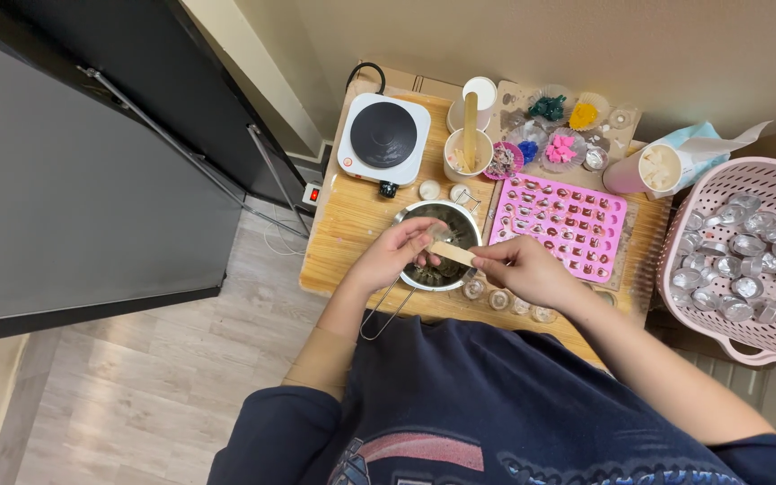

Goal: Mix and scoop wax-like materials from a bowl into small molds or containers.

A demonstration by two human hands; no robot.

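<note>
Both hands meet over a small metal pot (460,223) with a wire handle that stands on a wooden table (352,224). My right hand (524,269) grips a flat wooden stick (453,253) by its end, and the stick lies across the pot's near rim. My left hand (394,253) pinches the stick's other end with its fingertips. Dark stuff fills the pot. Right of the pot lies a pink silicone mould (560,224) with several small cavities.
A white electric hot plate (383,136) stands at the table's back left. Behind the pot are a paper cup with sticks (467,153) and small dishes of coloured pieces (560,148). A pink basket (747,260) of foil cups sits at the right. Small glass jars (498,298) line the front edge.
</note>
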